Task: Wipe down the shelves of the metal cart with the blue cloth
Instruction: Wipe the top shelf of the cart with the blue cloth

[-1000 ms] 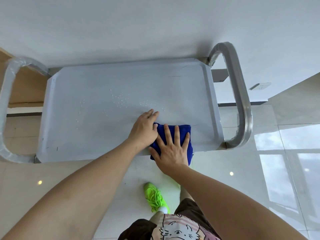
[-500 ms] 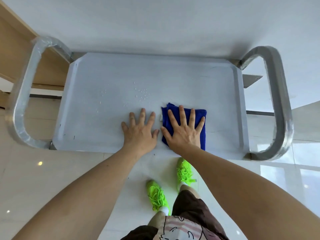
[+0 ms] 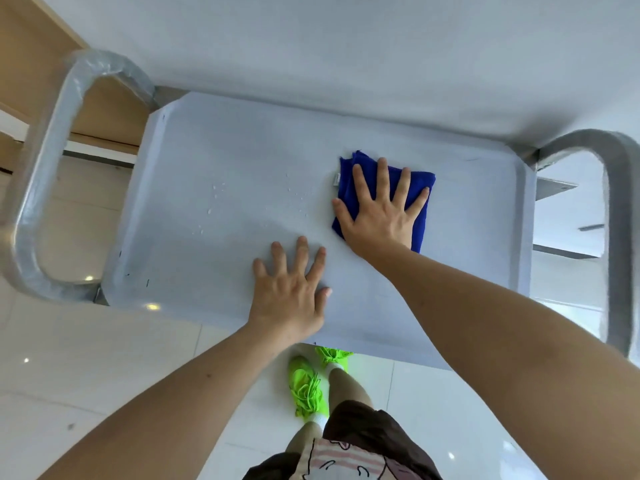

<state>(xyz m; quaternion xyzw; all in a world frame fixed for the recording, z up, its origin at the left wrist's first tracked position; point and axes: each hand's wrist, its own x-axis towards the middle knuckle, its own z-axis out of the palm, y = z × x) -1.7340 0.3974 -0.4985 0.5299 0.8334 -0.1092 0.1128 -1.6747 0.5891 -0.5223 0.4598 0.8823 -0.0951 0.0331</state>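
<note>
Both my palms lie flat on the cart's top shelf [image 3: 207,237].
My left hand [image 3: 289,296] rests released and spread on bare metal near the front edge, water droplets [image 3: 216,192] beyond it to the left. My right hand [image 3: 379,216] presses the folded blue cloth [image 3: 420,220] with straight fingers, no grip curled round it, toward the shelf's right rear, near the right handle [image 3: 618,237].

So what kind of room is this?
Hard to say, but indoors: perhaps a kitchen or workroom, judging by the metal cart, glossy tiled floor and plain white wall.
</note>
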